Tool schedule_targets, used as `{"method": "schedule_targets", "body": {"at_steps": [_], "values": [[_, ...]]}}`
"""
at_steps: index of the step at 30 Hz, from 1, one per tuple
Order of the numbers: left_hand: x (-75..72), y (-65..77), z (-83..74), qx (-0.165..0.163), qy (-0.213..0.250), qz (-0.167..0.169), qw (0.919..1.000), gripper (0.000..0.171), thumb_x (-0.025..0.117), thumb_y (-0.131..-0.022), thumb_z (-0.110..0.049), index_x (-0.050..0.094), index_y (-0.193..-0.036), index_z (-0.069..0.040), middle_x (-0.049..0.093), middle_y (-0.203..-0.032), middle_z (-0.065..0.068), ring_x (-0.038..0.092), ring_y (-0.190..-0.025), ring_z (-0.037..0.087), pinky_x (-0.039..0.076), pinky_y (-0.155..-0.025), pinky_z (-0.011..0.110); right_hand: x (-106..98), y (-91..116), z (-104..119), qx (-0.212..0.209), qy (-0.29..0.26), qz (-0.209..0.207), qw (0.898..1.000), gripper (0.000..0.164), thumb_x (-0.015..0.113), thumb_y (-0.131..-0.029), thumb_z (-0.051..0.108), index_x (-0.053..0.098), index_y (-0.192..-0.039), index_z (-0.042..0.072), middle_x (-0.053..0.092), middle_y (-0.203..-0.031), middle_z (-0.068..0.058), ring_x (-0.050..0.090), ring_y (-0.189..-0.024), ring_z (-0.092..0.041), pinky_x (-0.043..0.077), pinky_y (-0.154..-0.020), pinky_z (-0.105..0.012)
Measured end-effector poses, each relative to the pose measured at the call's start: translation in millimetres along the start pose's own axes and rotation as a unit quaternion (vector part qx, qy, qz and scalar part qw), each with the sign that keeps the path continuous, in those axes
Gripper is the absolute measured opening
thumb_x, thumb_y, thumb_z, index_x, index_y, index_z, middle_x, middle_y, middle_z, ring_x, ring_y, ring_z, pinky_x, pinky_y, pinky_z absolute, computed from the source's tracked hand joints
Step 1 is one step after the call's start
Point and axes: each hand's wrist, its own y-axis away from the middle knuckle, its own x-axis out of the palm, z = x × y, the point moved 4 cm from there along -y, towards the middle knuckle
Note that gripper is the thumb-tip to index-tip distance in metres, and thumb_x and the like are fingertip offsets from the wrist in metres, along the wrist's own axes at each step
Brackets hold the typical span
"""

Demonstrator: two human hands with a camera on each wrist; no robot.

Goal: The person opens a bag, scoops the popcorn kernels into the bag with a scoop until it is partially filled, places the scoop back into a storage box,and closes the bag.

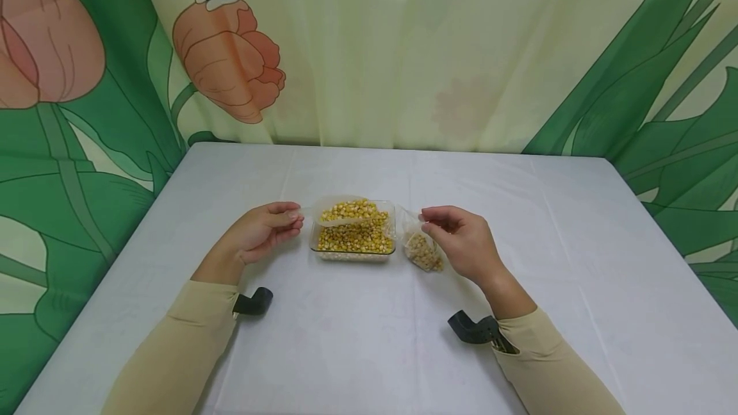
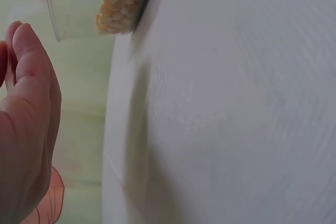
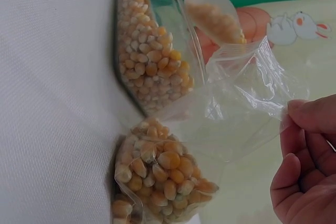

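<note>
A clear rectangular glass container holds a heap of yellow corn kernels. My left hand is at its left, pinching the handle of a translucent scoop. Corn kernels fill the scoop, which is raised over the container. To the container's right, a clear plastic bag sits on the table, its bottom full of kernels. Between thumb and forefinger my right hand pinches the bag's upper edge, and its mouth stands apart beside the container. In the left wrist view the scoop's handle is mostly hidden by the fingers.
A white cloth covers the table. Behind it hangs a curtain printed with flowers, leaves and a rabbit. Dark wrist-camera mounts stick out from both sleeves, low over the table.
</note>
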Motion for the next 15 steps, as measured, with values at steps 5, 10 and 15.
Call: {"method": "schedule_targets", "body": {"at_steps": [5,10,15], "values": [[6.8,1.7,-0.8,0.009,0.011,0.016,0.9998,0.015,0.05,-0.102,0.005,0.048,-0.117,0.004,0.067,-0.088,0.004,0.068,-0.082,0.01,0.057,-0.08,0.023,0,0,0,0.0,0.001,-0.001,1.0,0.021,0.067,-0.092,-0.005,0.071,-0.112,-0.004,0.073,-0.103,-0.014,0.065,-0.091,-0.023,0.053,-0.076,-0.017],[12.6,2.7,-2.0,0.016,0.019,0.026,0.9993,0.011,0.049,-0.102,0.005,0.053,-0.111,-0.001,0.067,-0.088,0.004,0.068,-0.081,0.01,0.057,-0.079,0.022,0,0,0,-0.002,0.004,0.0,1.0,0.02,0.067,-0.092,-0.004,0.071,-0.112,-0.004,0.073,-0.103,-0.014,0.066,-0.092,-0.023,0.053,-0.076,-0.018],[18.1,1.9,-1.0,0.022,0.024,0.04,0.9987,0.013,0.048,-0.102,0.005,0.057,-0.106,-0.003,0.067,-0.087,0.004,0.068,-0.081,0.01,0.057,-0.079,0.022,0,0,0,-0.003,0.005,-0.001,1.0,0.02,0.068,-0.092,-0.004,0.071,-0.112,-0.004,0.073,-0.103,-0.014,0.066,-0.092,-0.022,0.053,-0.076,-0.018]]}}
